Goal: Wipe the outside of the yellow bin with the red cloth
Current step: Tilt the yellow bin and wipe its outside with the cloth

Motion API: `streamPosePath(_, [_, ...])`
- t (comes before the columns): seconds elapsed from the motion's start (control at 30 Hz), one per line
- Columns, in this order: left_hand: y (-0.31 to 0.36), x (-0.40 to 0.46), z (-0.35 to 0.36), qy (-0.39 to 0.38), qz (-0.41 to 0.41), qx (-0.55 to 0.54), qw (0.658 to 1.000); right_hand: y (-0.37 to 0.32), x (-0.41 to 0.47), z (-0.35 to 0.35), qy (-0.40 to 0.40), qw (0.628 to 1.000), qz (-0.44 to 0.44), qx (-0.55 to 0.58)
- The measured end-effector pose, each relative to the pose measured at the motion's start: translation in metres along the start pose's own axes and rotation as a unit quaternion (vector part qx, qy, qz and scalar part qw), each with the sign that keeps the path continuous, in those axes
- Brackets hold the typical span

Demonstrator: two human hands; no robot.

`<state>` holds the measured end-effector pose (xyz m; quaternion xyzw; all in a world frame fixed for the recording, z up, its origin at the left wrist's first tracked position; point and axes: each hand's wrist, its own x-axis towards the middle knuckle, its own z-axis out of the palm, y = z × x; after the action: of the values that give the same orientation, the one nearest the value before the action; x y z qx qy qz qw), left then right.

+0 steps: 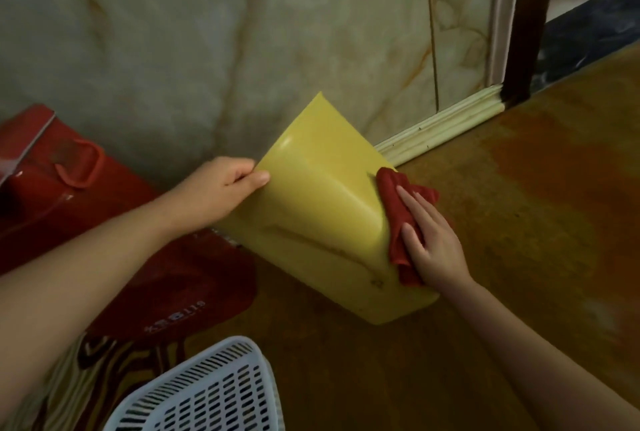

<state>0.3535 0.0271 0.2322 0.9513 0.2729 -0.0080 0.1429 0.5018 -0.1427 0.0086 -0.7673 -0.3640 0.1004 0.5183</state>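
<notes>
The yellow bin (pixel 311 208) lies tilted on its side on the brown floor, close to the wall. My left hand (pixel 221 189) pinches its upper left edge between thumb and fingers. My right hand (pixel 431 240) lies flat on the red cloth (pixel 396 208) and presses it against the bin's right side. The cloth is bunched and partly covered by my fingers. A dark smudge shows on the bin just left of the cloth's top.
A red bag (pixel 52 188) with handles and a red mat (pixel 180 288) lie to the left. A white slotted basket (pixel 207 392) sits at the bottom centre. The marbled wall (pixel 242 32) and a skirting board (pixel 440 129) are behind the bin.
</notes>
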Motion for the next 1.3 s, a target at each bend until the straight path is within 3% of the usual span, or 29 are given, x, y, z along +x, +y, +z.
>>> streamPosePath(0.1, [0.027,0.023,-0.005,0.007,0.009,-0.041,0.999,-0.025,0.016,0.002,-0.034,0.985,0.121,0.116])
streamPosePath(0.17, [0.043,0.040,-0.005,-0.017,0.004,-0.076,0.997,-0.054,0.016,0.012,-0.020,0.975,0.141,0.171])
streamPosePath(0.3, [0.036,0.042,0.002,-0.068,-0.043,-0.098,0.992,-0.112,0.023,0.031,-0.001,0.972,0.091,0.215])
streamPosePath(0.5, [0.014,0.032,0.001,0.003,-0.109,-0.244,0.964,-0.159,0.044,0.049,0.005,0.987,-0.083,0.137])
streamPosePath(0.63, [0.013,0.030,-0.005,-0.018,-0.152,-0.298,0.942,-0.118,0.040,0.048,-0.029,0.997,-0.054,0.054])
streamPosePath(0.73, [-0.010,0.014,-0.041,-0.188,-0.149,-0.154,0.958,-0.086,0.022,0.050,-0.041,0.996,-0.048,0.069])
streamPosePath(0.8, [-0.024,-0.002,-0.056,-0.246,-0.151,-0.079,0.954,-0.068,0.004,0.053,-0.039,0.996,-0.026,0.074])
streamPosePath(1.0, [-0.030,-0.021,-0.052,-0.196,-0.151,-0.081,0.966,-0.032,-0.034,0.056,-0.065,0.994,0.003,0.091])
streamPosePath(1.17, [-0.027,-0.029,-0.046,-0.137,-0.135,-0.055,0.980,-0.047,-0.056,0.059,-0.012,0.986,0.115,0.118])
streamPosePath(1.3, [-0.023,-0.030,-0.046,-0.120,-0.143,-0.082,0.979,-0.115,-0.045,0.071,0.075,0.991,-0.016,0.108])
